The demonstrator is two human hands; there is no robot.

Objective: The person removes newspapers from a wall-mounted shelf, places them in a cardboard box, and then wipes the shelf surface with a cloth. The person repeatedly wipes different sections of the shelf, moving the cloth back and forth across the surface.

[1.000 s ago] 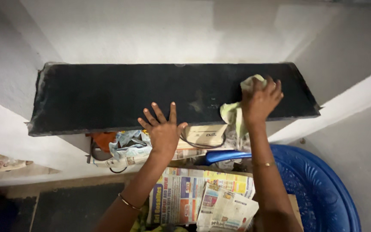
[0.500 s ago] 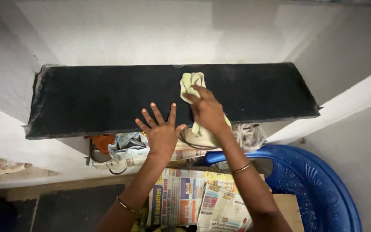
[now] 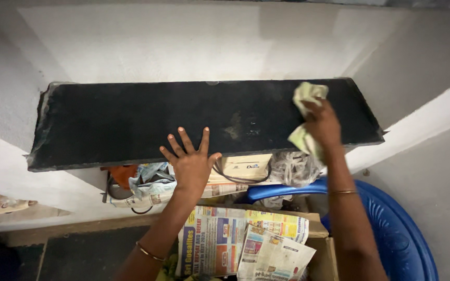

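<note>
A black stone shelf runs across a white wall niche. My left hand rests flat on the shelf's front edge with its fingers spread and holds nothing. My right hand grips a crumpled pale green cloth and presses it on the right part of the shelf. Part of the cloth hangs down below the hand over the shelf's front edge. A dull smudge shows on the shelf between my two hands.
Under the shelf lie crumpled bags, a cardboard box and a cable. Below them newspapers lie on a carton. A blue plastic tub stands at the lower right. White walls close in both sides.
My right hand swept the cloth from the right end to the shelf's middle and is now back at the right. My left hand has stayed in place.
</note>
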